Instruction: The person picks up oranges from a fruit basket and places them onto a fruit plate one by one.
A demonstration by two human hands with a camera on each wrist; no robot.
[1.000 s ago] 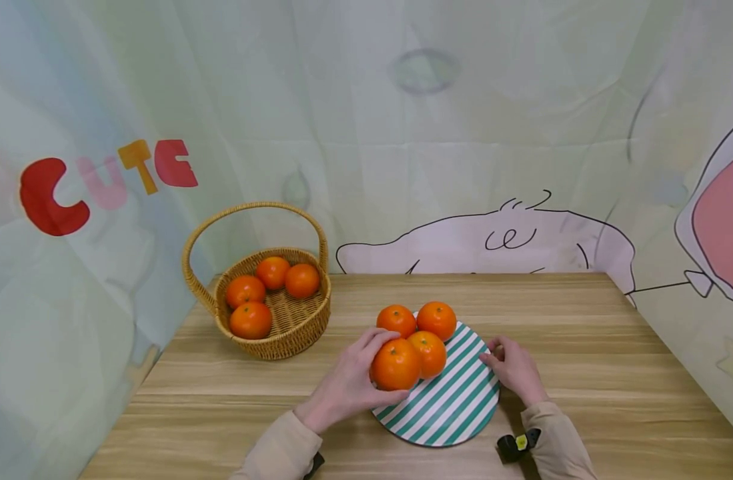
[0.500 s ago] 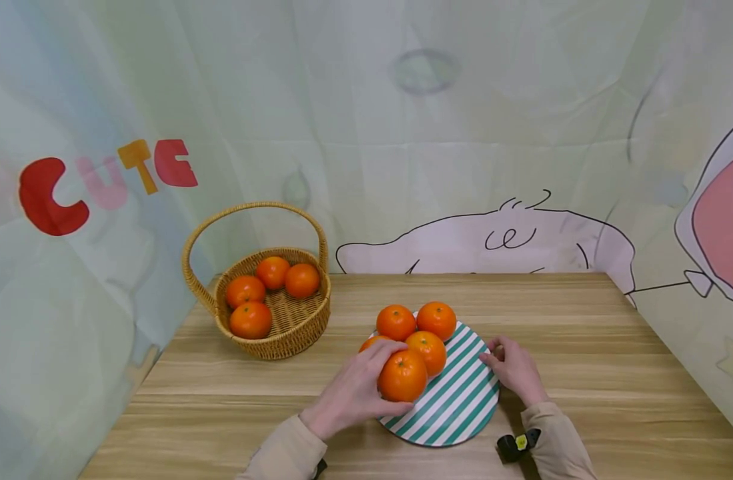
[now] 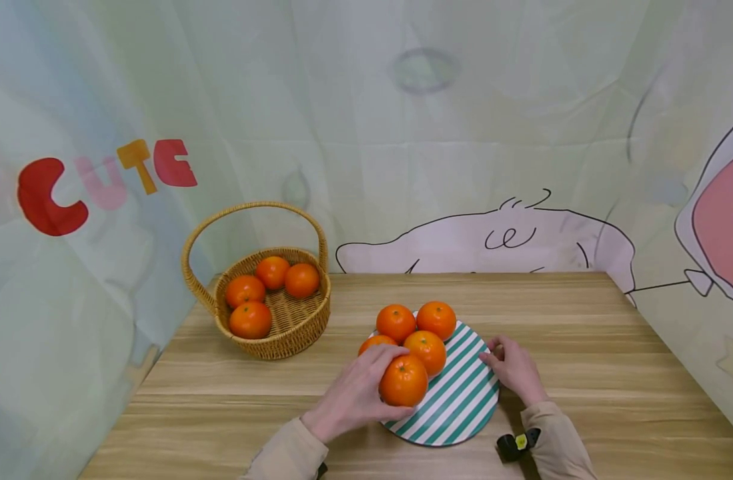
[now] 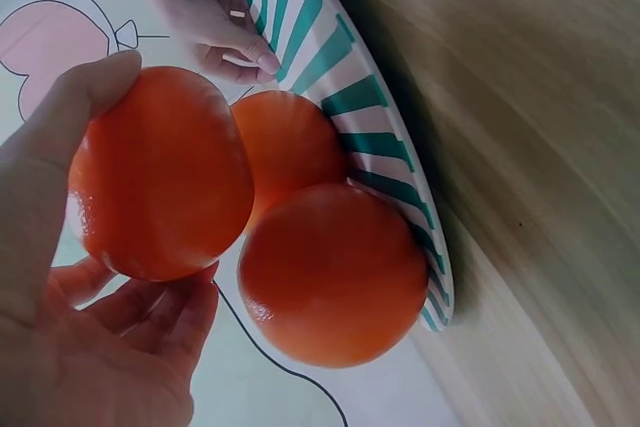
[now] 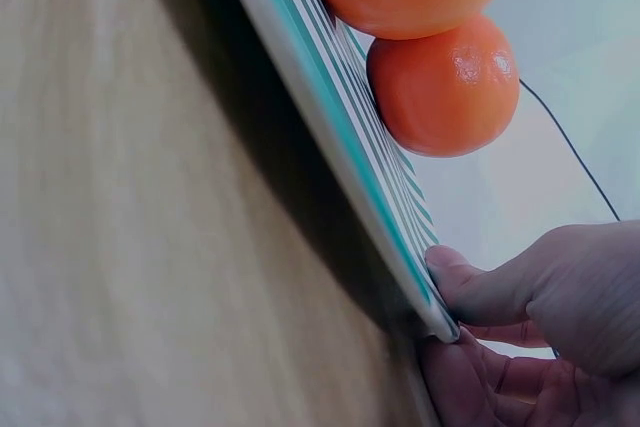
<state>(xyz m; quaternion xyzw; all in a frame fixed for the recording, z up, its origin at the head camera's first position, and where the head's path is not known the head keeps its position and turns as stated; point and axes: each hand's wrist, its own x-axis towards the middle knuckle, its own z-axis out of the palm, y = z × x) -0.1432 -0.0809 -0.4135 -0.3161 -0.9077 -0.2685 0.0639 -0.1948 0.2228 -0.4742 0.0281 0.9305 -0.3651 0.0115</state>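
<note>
My left hand (image 3: 348,400) grips an orange (image 3: 404,380) over the near left part of a round plate (image 3: 456,407) with green and white stripes. In the left wrist view, the thumb and fingers curl round this held orange (image 4: 160,177). Several other oranges sit on the plate: two at its far edge, one near the middle (image 3: 427,353), and one (image 3: 376,342) partly hidden behind my left hand. At the plate's right side my right hand (image 3: 513,370) pinches the rim; the right wrist view shows the thumb (image 5: 460,282) on top and fingers under the edge.
A wicker basket (image 3: 294,333) with a tall arched handle stands at the back left of the wooden table (image 3: 582,347), holding several oranges. A printed curtain (image 3: 366,133) hangs behind the table. On my right wrist is a black strap device (image 3: 513,447).
My left hand has moved slightly toward me and right with its orange, uncovering another orange behind it on the plate. The right hand stays at the rim.
</note>
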